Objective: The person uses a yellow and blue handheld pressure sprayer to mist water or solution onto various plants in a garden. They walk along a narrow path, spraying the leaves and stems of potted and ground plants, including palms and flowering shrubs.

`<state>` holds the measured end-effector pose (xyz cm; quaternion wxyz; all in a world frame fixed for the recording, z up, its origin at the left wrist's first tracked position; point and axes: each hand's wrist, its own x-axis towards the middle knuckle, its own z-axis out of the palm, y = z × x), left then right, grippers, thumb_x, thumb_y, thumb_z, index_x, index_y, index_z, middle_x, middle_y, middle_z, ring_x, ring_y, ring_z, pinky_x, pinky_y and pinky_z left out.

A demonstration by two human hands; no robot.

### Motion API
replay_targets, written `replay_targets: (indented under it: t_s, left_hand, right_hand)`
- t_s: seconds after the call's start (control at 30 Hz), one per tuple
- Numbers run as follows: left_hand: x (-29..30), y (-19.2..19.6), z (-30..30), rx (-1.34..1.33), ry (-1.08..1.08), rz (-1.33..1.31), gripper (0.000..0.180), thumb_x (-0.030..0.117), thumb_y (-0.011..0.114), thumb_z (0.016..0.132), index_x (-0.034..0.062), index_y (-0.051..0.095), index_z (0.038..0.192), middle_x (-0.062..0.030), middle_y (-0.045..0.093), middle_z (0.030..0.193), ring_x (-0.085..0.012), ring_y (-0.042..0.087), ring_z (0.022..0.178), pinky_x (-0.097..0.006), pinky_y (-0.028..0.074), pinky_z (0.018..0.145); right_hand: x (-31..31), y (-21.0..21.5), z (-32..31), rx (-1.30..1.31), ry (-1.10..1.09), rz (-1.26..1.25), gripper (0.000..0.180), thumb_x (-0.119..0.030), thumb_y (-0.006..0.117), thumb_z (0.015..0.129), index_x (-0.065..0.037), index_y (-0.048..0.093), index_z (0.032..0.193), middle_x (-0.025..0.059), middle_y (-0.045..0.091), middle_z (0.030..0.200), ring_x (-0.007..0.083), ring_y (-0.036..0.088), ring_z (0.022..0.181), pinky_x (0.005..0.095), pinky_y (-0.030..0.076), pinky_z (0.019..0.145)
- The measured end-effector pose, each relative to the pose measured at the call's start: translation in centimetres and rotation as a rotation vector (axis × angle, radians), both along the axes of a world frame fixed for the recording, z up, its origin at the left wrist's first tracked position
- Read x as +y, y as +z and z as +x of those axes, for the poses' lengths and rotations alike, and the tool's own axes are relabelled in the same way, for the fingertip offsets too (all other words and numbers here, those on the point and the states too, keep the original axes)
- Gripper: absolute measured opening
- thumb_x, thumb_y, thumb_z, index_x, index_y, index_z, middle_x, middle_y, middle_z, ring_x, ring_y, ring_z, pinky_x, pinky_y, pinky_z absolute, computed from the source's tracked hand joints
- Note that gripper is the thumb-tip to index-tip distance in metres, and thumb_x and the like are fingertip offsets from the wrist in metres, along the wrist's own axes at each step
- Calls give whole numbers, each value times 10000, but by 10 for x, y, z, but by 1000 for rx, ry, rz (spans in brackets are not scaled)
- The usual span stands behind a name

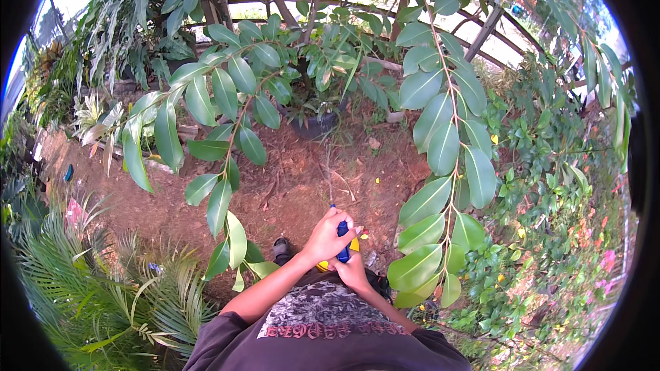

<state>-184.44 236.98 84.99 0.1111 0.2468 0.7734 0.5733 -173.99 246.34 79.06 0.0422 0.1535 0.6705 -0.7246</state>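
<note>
A blue and yellow hand sprayer (344, 242) is held in front of my waist, its narrow blue tip pointing away from me. My left hand (328, 239) is closed around its upper part. Lower down and to the right, my right hand (353, 271) is closed on the blue part from below. Yellow shows beside and beneath my fingers; the rest of the sprayer is hidden by my hands. A thin pale line runs from near the tip toward a dark plant pot (315, 126); whether it is water, I cannot tell.
Leafy branches hang at the left (223, 96) and right (443, 141) of my arms. Reddish soil (289, 178) lies ahead. Palm fronds (89, 288) spread at lower left, flowering shrubs (543, 192) at right. A dark shoe (282, 251) shows beside my left forearm.
</note>
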Motion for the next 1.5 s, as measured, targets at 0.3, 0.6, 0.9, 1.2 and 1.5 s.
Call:
replay_targets:
  t_s: [0.3,0.6,0.9,1.2,1.5]
  left_hand:
    - [-11,-1,-17,137,94,-81,235,258,713,840,42,624,813,-104,583,801,-288,634,740,-386,506,679]
    - [-24,10,-57,326,1,-243,254,312,629,877,61,638,843,-124,593,838,-356,627,767,-446,502,662]
    - [-26,-1,-64,300,-4,-109,190,230,584,898,40,594,885,-152,575,874,-394,607,799,-468,497,690]
    - [-30,5,-74,307,56,-208,238,223,539,918,6,585,833,-178,560,820,-413,592,765,-487,496,688]
    - [-26,5,-90,311,83,-251,278,238,567,916,-5,608,787,-179,580,816,-404,618,769,-477,516,698]
  right_hand:
    - [-12,-1,-13,-7,23,30,168,-135,705,842,4,625,788,14,631,655,81,581,582,253,442,549]
    - [-28,9,-43,-18,-40,2,205,-179,720,854,-17,628,769,5,625,650,76,567,565,233,425,529]
    - [-35,-1,-56,-39,-77,10,209,-191,737,846,-20,629,791,14,633,662,81,576,570,233,441,533]
    - [-36,10,-66,-93,-45,18,230,-204,750,829,-22,626,763,13,624,647,80,568,558,237,428,520]
    - [-40,18,-73,-80,-35,-8,303,-284,726,871,-18,611,781,16,605,657,78,561,581,232,442,548]
